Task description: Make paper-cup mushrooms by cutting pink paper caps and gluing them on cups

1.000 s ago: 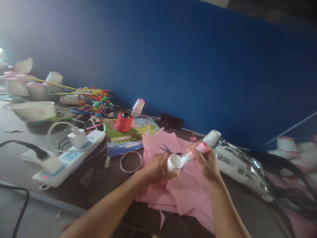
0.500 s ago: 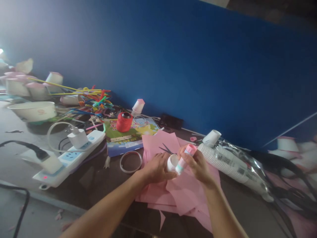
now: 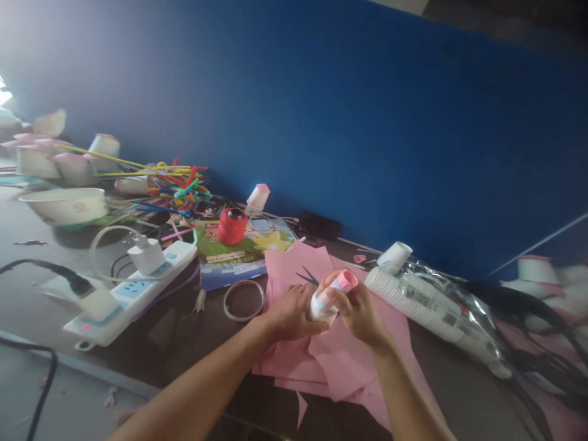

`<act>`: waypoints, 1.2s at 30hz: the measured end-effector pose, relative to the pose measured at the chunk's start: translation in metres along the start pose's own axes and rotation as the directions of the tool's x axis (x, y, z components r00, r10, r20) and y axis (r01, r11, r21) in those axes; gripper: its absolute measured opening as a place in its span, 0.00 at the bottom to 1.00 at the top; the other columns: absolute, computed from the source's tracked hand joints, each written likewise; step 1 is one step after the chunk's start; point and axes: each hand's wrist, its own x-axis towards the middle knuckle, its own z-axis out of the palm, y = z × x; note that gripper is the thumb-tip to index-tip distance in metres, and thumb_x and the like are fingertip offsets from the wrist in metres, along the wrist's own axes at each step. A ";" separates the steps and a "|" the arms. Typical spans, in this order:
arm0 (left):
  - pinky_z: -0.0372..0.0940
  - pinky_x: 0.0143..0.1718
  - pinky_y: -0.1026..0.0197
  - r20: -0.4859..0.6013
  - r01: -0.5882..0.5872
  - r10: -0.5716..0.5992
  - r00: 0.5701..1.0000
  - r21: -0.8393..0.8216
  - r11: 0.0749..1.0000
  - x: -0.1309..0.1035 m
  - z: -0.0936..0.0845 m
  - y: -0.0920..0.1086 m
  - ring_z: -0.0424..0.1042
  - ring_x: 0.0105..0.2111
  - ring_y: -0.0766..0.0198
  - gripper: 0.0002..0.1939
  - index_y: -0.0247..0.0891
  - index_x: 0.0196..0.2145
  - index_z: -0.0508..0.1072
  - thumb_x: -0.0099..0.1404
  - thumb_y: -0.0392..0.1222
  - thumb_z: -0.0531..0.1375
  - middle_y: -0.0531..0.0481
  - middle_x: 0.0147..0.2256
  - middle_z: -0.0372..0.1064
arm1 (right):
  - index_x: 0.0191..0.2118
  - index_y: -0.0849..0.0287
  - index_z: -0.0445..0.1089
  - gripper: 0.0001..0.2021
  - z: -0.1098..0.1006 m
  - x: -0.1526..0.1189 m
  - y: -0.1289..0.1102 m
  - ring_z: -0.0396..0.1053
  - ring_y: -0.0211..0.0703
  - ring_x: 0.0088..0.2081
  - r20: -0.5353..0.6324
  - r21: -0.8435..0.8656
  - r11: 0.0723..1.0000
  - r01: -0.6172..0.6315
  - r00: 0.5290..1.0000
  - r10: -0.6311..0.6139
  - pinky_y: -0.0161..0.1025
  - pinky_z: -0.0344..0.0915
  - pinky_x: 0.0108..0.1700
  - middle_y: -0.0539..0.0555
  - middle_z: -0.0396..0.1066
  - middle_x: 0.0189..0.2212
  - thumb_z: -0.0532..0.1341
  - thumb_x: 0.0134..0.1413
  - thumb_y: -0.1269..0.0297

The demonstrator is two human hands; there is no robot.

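My left hand (image 3: 294,313) is wrapped round a small white paper cup (image 3: 324,313), held over a pile of pink paper sheets (image 3: 296,361). In my right hand (image 3: 356,306) is a pink and pale blue glue stick (image 3: 342,284), tilted, its lower end against the cup. Where exactly the tip touches is hidden by the fingers. Dark scissors (image 3: 307,275) lie on the pink paper just behind my hands.
At the left are a power strip (image 3: 138,285), a bowl (image 3: 68,206) and coloured pipe cleaners (image 3: 184,184). A red thread spool (image 3: 232,226) stands on a colourful booklet (image 3: 229,260), near a tape ring (image 3: 243,301). Stacked paper cups (image 3: 418,303) lie at the right.
My right hand has moved slightly left with the glue stick, which now overlaps the cup in my left hand. My left hand has stayed nearly in place.
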 end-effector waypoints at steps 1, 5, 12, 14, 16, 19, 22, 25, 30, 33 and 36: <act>0.61 0.40 0.54 0.001 -0.004 0.004 1.000 -0.003 1.000 0.000 0.000 0.000 0.67 0.38 0.54 0.25 0.37 0.44 0.63 0.52 0.51 0.60 0.45 0.39 0.68 | 0.33 0.58 0.64 0.08 0.001 -0.001 -0.003 0.66 0.40 0.30 0.014 0.017 1.000 0.010 1.000 -0.011 0.35 0.63 0.32 0.52 0.68 0.29 0.55 0.55 0.59; 0.61 0.40 0.53 -0.016 0.018 -0.018 1.000 0.014 1.000 0.001 0.002 -0.001 0.67 0.39 0.54 0.25 0.37 0.44 0.64 0.51 0.52 0.61 0.45 0.39 0.68 | 0.34 0.57 0.64 0.07 0.000 0.001 -0.002 0.67 0.41 0.31 -0.119 -0.045 0.998 0.044 0.992 -0.049 0.36 0.63 0.34 0.52 0.68 0.29 0.56 0.55 0.59; 0.60 0.39 0.55 -0.010 0.026 -0.026 1.000 0.040 0.999 0.002 0.007 -0.003 0.67 0.37 0.55 0.22 0.36 0.39 0.66 0.50 0.52 0.61 0.45 0.37 0.68 | 0.33 0.58 0.65 0.08 0.002 0.005 0.013 0.67 0.41 0.31 -0.177 -0.124 0.992 -0.016 0.984 -0.006 0.36 0.64 0.34 0.52 0.68 0.28 0.54 0.56 0.59; 0.60 0.38 0.56 -0.005 0.020 -0.020 1.000 0.017 1.000 0.002 0.005 -0.002 0.67 0.37 0.55 0.21 0.37 0.40 0.66 0.51 0.51 0.61 0.46 0.37 0.68 | 0.33 0.58 0.65 0.09 0.005 0.005 0.011 0.67 0.40 0.29 -0.148 -0.106 0.994 -0.027 0.989 0.011 0.35 0.64 0.32 0.52 0.69 0.28 0.54 0.56 0.58; 0.61 0.37 0.57 -0.005 0.018 -0.018 1.000 -0.001 1.000 0.001 0.002 -0.001 0.67 0.36 0.56 0.20 0.38 0.41 0.66 0.52 0.50 0.60 0.47 0.36 0.68 | 0.34 0.58 0.65 0.11 0.006 0.006 0.009 0.67 0.40 0.28 -0.124 -0.076 0.997 -0.024 0.992 0.015 0.35 0.64 0.31 0.52 0.69 0.28 0.54 0.56 0.56; 0.61 0.36 0.57 -0.016 0.021 -0.021 1.000 0.005 1.000 0.001 0.002 0.000 0.68 0.35 0.57 0.21 0.38 0.41 0.66 0.52 0.51 0.60 0.47 0.36 0.68 | 0.34 0.59 0.65 0.12 0.002 0.008 0.005 0.67 0.41 0.29 -0.123 -0.055 0.998 -0.011 0.992 0.004 0.36 0.64 0.31 0.53 0.69 0.28 0.54 0.56 0.55; 0.61 0.37 0.55 -0.051 0.021 -0.019 0.999 0.037 0.999 0.000 0.005 -0.001 0.67 0.36 0.55 0.23 0.36 0.41 0.64 0.51 0.52 0.61 0.45 0.37 0.68 | 0.32 0.59 0.64 0.12 -0.007 0.010 0.007 0.66 0.39 0.28 -0.237 -0.075 0.997 0.025 0.971 -0.042 0.36 0.64 0.31 0.52 0.67 0.27 0.53 0.56 0.55; 0.61 0.38 0.54 -0.054 0.021 -0.018 0.998 0.055 0.998 0.001 0.008 -0.002 0.67 0.36 0.54 0.24 0.36 0.40 0.64 0.50 0.52 0.61 0.45 0.37 0.67 | 0.31 0.59 0.63 0.12 -0.012 0.013 0.013 0.65 0.38 0.27 -0.278 -0.078 0.997 0.004 0.960 -0.026 0.35 0.63 0.30 0.51 0.66 0.26 0.53 0.57 0.56; 0.60 0.38 0.54 -0.034 0.056 -0.054 0.998 0.057 0.997 0.003 0.008 -0.002 0.68 0.36 0.53 0.24 0.36 0.41 0.64 0.50 0.51 0.61 0.45 0.37 0.68 | 0.32 0.58 0.64 0.11 -0.007 0.014 0.019 0.67 0.42 0.28 -0.207 -0.115 0.992 -0.059 0.978 0.034 0.37 0.64 0.32 0.52 0.68 0.26 0.56 0.54 0.55; 0.61 0.37 0.54 -0.038 0.066 -0.065 0.997 0.038 0.997 0.003 0.006 -0.001 0.68 0.35 0.54 0.23 0.36 0.41 0.63 0.50 0.49 0.61 0.44 0.37 0.68 | 0.33 0.58 0.65 0.10 -0.004 0.014 0.018 0.68 0.43 0.31 -0.297 -0.177 0.980 -0.086 0.954 0.030 0.38 0.64 0.35 0.53 0.69 0.29 0.56 0.55 0.56; 0.61 0.39 0.54 -0.032 0.045 -0.044 0.999 0.029 0.999 0.003 0.005 -0.001 0.68 0.38 0.53 0.25 0.37 0.43 0.63 0.49 0.51 0.62 0.44 0.39 0.68 | 0.34 0.58 0.64 0.10 -0.002 0.013 0.017 0.68 0.44 0.33 -0.320 -0.166 0.983 -0.080 0.947 0.023 0.39 0.64 0.36 0.54 0.69 0.31 0.56 0.55 0.57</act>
